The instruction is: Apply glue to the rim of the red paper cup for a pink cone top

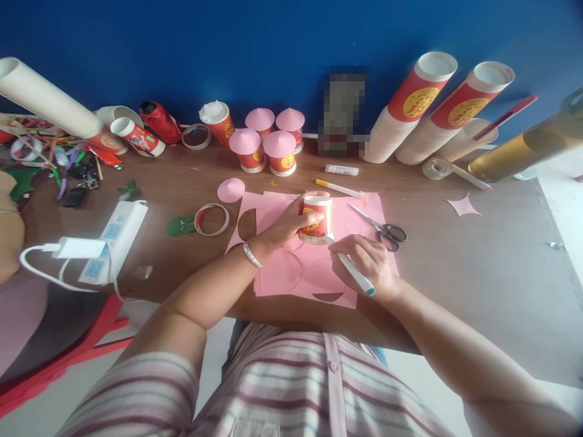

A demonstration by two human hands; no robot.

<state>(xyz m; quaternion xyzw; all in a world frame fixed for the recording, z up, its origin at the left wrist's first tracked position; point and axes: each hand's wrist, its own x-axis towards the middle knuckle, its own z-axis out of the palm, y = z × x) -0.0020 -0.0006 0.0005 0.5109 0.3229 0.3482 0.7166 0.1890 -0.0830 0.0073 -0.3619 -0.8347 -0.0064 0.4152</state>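
My left hand [291,226] is wrapped round a red and white paper cup [315,212], its thumb lying across the front. Green marks show along the cup's lower white band. In my right hand [367,264] is a white marker [355,273] with a green end, its tip at or close to that band. Both hands are above pink paper sheets [282,273] with circles drawn and cut out. Just right of the cup, a pair of scissors [385,230] lies partly on the paper. Behind it rests a marker with a yellow end [339,188].
Several red cups with pink cone tops [280,145] stand at the back, near a glue stick [341,170]. Tall cup stacks [410,109] lean against the blue wall, with a bottle [523,149] to their right. A white power strip [116,237] with cables lies left.
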